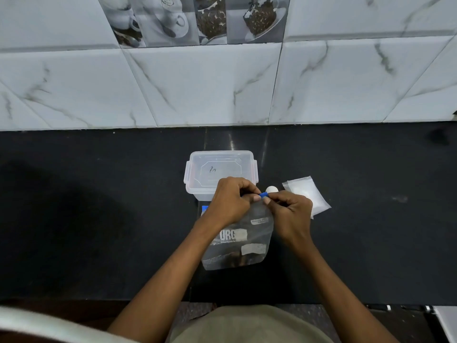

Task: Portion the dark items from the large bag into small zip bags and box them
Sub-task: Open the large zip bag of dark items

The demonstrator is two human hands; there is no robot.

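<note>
Against the tiled wall: my dark surface (99, 219) runs left to right, everything gathered at its middle.
Large bag: the large bag (237, 241) stands right in front of me, long axis pointing away from me toward the box, dark items (232, 258) settled in its near end.
Bag mouth: the top is at the far end, directly under both my hands, so the opening pull looks to be sideways, left and right.
Box: the clear box (217, 169) sits lidded just beyond the bag mouth.
Small zip bags: the small zip bags (306, 194) lie to the right, nearer my right hand.
Left hand: my left hand (230, 201) pinches the bag's top edge.
Right hand: my right hand (289, 206) pinches the same edge at the blue strip (263, 194).
White round thing: (271, 189) beside the box, unidentifiable.
Writing: "URG" on the bag; smaller labels unreadable; a scrawl on the lid.
</note>
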